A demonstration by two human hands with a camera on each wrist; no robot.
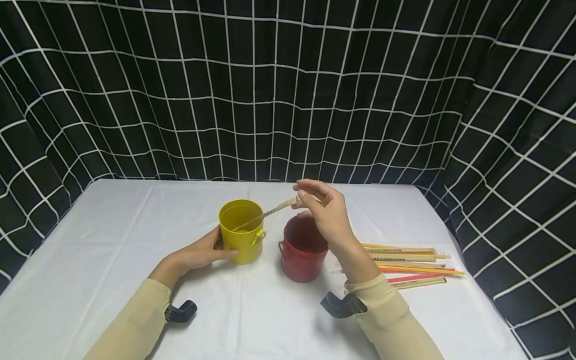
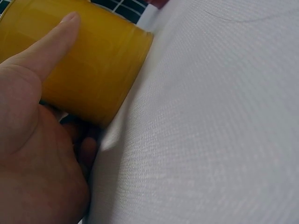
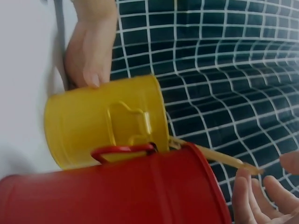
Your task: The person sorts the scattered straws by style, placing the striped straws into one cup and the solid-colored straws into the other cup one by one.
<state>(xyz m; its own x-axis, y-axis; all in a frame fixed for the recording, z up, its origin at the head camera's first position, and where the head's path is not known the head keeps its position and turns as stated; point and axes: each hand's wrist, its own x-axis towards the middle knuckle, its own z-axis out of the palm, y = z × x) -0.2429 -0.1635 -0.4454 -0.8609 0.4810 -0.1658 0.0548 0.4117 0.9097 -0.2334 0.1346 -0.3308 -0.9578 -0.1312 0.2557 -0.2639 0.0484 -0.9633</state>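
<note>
My left hand (image 1: 202, 250) holds a yellow metal bucket (image 1: 245, 245) from its left side, with the thumb across the front wall; in the left wrist view the thumb (image 2: 56, 46) lies along it. A thin paper-wrapped stick (image 1: 270, 212) with printed lettering leans in this bucket, slanting over the rim to the right. My right hand (image 1: 330, 212) is above the red bucket (image 1: 301, 262), its fingertips at the stick's upper end. The right wrist view shows the thumb (image 3: 290, 163) apart from the stick (image 3: 224, 158), while the other fingers touch its end.
Several paper-wrapped sticks (image 1: 405, 257) and yellow and red ones lie on the white-covered table (image 1: 252, 320), beyond my right forearm. A dark gridded curtain (image 1: 270, 100) stands behind and beside the table. Each sleeve carries a black wrist mount (image 1: 344, 305).
</note>
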